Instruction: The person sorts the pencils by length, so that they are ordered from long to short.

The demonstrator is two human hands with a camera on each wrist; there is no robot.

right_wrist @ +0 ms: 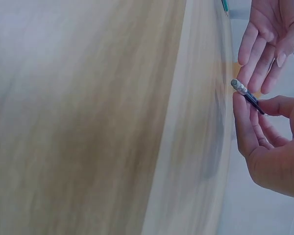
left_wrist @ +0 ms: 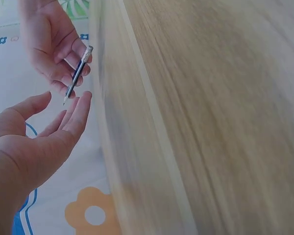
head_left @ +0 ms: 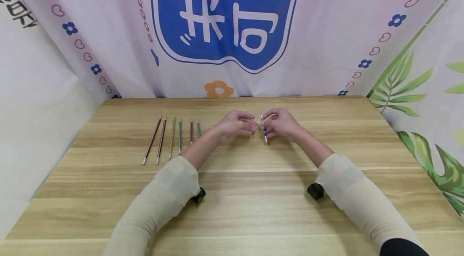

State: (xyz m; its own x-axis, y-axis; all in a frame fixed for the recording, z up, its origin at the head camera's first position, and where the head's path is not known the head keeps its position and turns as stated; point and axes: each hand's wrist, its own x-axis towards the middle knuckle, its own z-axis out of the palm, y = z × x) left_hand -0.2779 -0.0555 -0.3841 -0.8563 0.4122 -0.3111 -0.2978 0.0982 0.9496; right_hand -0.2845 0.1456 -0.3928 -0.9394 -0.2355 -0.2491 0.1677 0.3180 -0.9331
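My right hand [head_left: 284, 123] pinches a short dark pencil [head_left: 264, 129] with a pale eraser end, between thumb and fingers. In the head view the pencil stands nearly in line with my gaze, its eraser end toward me. My left hand [head_left: 235, 123] is just left of it, palm turned to the pencil, with nothing in it. The left wrist view shows the left fingers [left_wrist: 77, 115] relaxed and spread, close below the pencil's sharpened tip. From the right wrist, the eraser end [right_wrist: 236, 84] points toward the tabletop side.
Left of my hands, several pencils lie in a row: two dark red ones [head_left: 152, 139] at the outer end, a yellowish one [head_left: 172, 139], green ones [head_left: 179, 137] and a shorter red one [head_left: 191, 132]. My left forearm partly covers the last. A printed curtain [head_left: 319, 46] hangs behind the wooden table [head_left: 253, 207].
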